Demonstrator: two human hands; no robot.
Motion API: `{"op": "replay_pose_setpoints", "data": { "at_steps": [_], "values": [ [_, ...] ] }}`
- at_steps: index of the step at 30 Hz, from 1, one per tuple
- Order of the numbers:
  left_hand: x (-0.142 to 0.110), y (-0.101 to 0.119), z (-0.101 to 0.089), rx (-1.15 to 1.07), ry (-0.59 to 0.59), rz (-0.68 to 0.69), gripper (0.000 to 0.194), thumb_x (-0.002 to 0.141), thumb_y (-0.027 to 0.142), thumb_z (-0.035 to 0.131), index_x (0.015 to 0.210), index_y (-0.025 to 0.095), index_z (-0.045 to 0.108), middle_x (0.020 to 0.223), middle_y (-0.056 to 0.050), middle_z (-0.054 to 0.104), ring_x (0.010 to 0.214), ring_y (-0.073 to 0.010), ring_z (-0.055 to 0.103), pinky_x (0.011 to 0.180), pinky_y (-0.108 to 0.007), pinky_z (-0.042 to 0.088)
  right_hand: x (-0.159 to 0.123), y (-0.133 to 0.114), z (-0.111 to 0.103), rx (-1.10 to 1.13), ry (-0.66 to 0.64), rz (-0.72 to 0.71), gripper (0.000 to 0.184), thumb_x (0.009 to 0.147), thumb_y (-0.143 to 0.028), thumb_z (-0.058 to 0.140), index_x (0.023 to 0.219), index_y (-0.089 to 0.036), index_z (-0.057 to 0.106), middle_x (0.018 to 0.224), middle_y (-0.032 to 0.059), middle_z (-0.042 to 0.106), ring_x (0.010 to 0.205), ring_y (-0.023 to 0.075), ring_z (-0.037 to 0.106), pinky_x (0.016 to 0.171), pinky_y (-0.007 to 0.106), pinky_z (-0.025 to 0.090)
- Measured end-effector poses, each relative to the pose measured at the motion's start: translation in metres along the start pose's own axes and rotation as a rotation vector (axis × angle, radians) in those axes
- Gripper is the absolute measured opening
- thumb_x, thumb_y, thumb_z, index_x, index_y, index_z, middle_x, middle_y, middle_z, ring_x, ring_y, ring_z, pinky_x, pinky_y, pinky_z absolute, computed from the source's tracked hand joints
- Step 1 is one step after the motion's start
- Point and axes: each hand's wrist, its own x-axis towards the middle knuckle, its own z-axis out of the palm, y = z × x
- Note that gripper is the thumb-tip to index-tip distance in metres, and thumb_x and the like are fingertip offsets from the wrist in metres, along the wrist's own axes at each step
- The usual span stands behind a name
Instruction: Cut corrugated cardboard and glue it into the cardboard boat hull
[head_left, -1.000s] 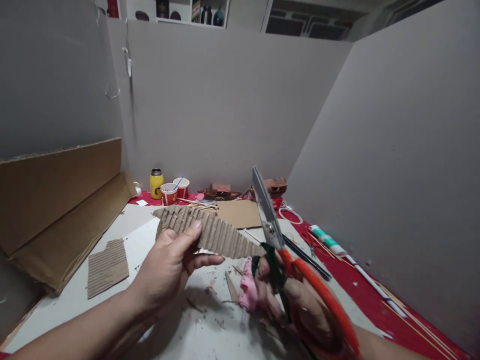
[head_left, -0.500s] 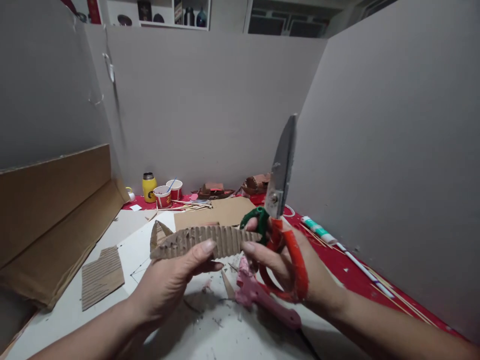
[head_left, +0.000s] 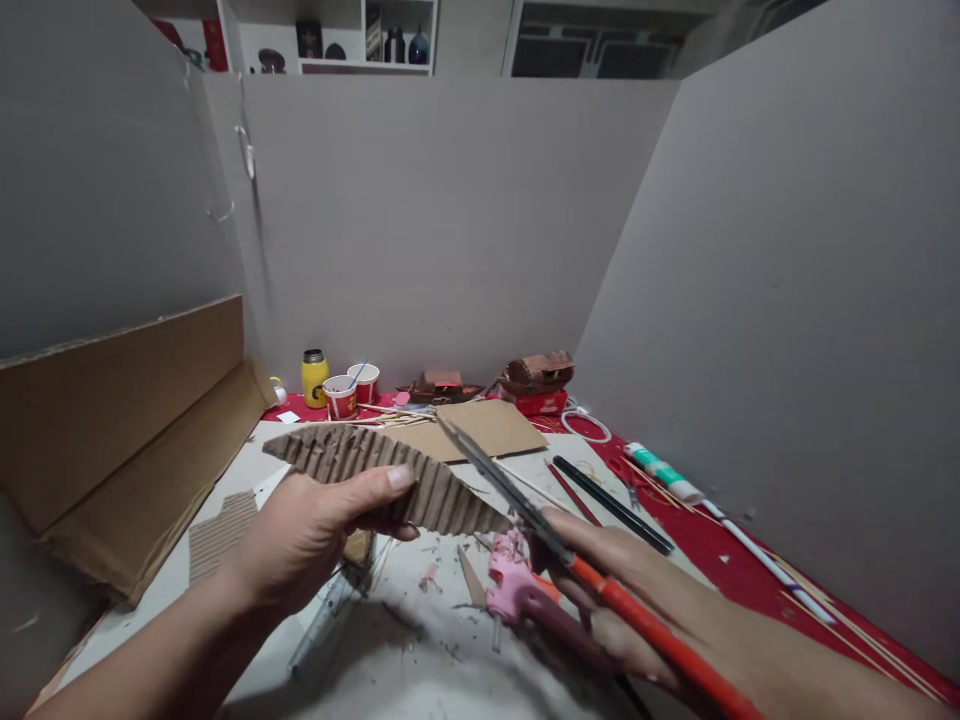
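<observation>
Biggest thing in frame is the grey panel [head_left: 435,220] across the middle and top. Below it the white work surface [head_left: 450,660] fills the bottom centre, covered in little scraps. Folded cardboard [head_left: 142,440] leans along the left edge, no print that I can see.

Right hand [head_left: 652,575], lower right, is curled around the orange-handled scissors [head_left: 510,490], fingers partly hidden. Blades point up and left, pretty much edge-on, so can't tell if they're apart. Left hand [head_left: 307,530], left of centre, is closed, with the corrugated piece [head_left: 442,495] pinched under its thumb. That piece sits mid-frame, ridges showing, its pointed right end close to the blades; can't tell if they touch.

Plain cardboard sheet [head_left: 495,425] lies flat behind that. Pink glue gun [head_left: 517,590] is just below the scissors, no brand I can read. Green-and-white tube [head_left: 664,472] on the right: no legible text. Brown model boat [head_left: 538,372] sits on a red box [head_left: 545,403] with pale marks too small to read.

Smaller stuff, left of centre: yellow bottle [head_left: 314,380] with a dark round emblem, then a red-and-white cup [head_left: 342,400] with unreadable yellow marks.
</observation>
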Motion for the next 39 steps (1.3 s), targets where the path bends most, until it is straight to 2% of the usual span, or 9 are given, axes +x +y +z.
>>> {"op": "replay_pose_setpoints", "data": {
  "at_steps": [4,6,11,15,20,25,27,32,39],
  "values": [
    [0.0,-0.001,0.0,0.012,-0.007,-0.004,0.014,0.071,0.026,0.078,0.077,0.013,0.074,0.079,-0.005,0.07,0.071,-0.0138,0.064,0.062,-0.023,0.058,0.004,-0.017,0.003,-0.138,-0.068,-0.06,0.006,0.077,-0.03,0.067,0.08,-0.025,0.069,0.061,0.001,0.062,0.053,0.0168,0.056,0.05,0.025,0.05],
    [0.0,-0.001,0.0,0.025,-0.011,-0.008,0.014,0.072,0.026,0.078,0.08,0.014,0.075,0.083,-0.005,0.072,0.074,-0.0143,0.065,0.063,-0.023,0.058,0.007,-0.022,0.004,-0.163,-0.098,-0.072,0.002,0.077,-0.026,0.064,0.076,-0.024,0.066,0.06,-0.0007,0.062,0.051,0.0155,0.056,0.049,0.024,0.049],
    [0.0,-0.002,-0.002,0.072,-0.005,-0.005,0.015,0.072,0.028,0.077,0.077,0.014,0.074,0.079,-0.005,0.071,0.073,-0.0146,0.065,0.065,-0.024,0.058,0.009,-0.027,0.002,-0.277,-0.159,-0.092,0.01,0.079,-0.03,0.056,0.073,-0.023,0.06,0.063,-0.0003,0.062,0.053,0.0162,0.057,0.052,0.025,0.048],
    [0.001,-0.004,-0.005,0.105,0.002,-0.025,0.017,0.071,0.031,0.078,0.073,0.014,0.074,0.075,-0.004,0.07,0.068,-0.0142,0.065,0.062,-0.023,0.057,0.008,-0.026,0.001,-0.28,-0.176,-0.101,0.007,0.078,-0.026,0.055,0.075,-0.024,0.061,0.058,-0.001,0.061,0.049,0.0162,0.055,0.049,0.025,0.046],
    [0.001,-0.005,-0.009,0.179,-0.014,-0.007,0.02,0.074,0.033,0.076,0.071,0.014,0.072,0.072,-0.005,0.07,0.066,-0.0159,0.066,0.063,-0.026,0.056,0.004,-0.017,0.0,-0.321,-0.173,-0.101,0.011,0.08,-0.032,0.057,0.078,-0.024,0.065,0.06,0.0004,0.063,0.053,0.0186,0.058,0.056,0.029,0.05],
    [-0.002,-0.005,-0.01,0.222,-0.036,0.022,0.021,0.076,0.034,0.073,0.071,0.014,0.071,0.07,-0.006,0.069,0.064,-0.0164,0.066,0.061,-0.026,0.055,-0.001,-0.009,-0.003,-0.394,-0.147,-0.057,0.033,0.082,-0.046,0.057,0.101,-0.021,0.069,0.078,0.008,0.069,0.07,0.0252,0.066,0.064,0.035,0.055],
    [-0.002,-0.005,-0.009,0.22,-0.029,0.017,0.022,0.075,0.035,0.074,0.07,0.014,0.071,0.07,-0.005,0.069,0.063,-0.0159,0.066,0.061,-0.026,0.055,-0.001,-0.009,-0.003,-0.376,-0.14,-0.052,0.034,0.083,-0.045,0.057,0.103,-0.021,0.069,0.077,0.0079,0.07,0.069,0.0256,0.066,0.063,0.036,0.055],
    [0.001,-0.007,-0.009,0.211,0.004,-0.008,0.023,0.073,0.036,0.076,0.07,0.013,0.072,0.069,-0.006,0.07,0.062,-0.0169,0.066,0.062,-0.028,0.056,0.001,-0.014,0.001,-0.261,-0.139,-0.079,0.016,0.081,-0.037,0.058,0.079,-0.024,0.067,0.058,0.0018,0.062,0.053,0.0197,0.058,0.05,0.029,0.049],
    [0.0,-0.005,-0.006,0.181,0.006,-0.02,0.022,0.069,0.034,0.079,0.068,0.013,0.071,0.066,-0.004,0.068,0.059,-0.0152,0.065,0.059,-0.026,0.056,0.0,-0.007,0.01,-0.124,-0.098,-0.097,0.014,0.082,-0.035,0.061,0.073,-0.026,0.067,0.051,-0.0009,0.055,0.047,0.0161,0.051,0.043,0.026,0.041]
  ]
}}
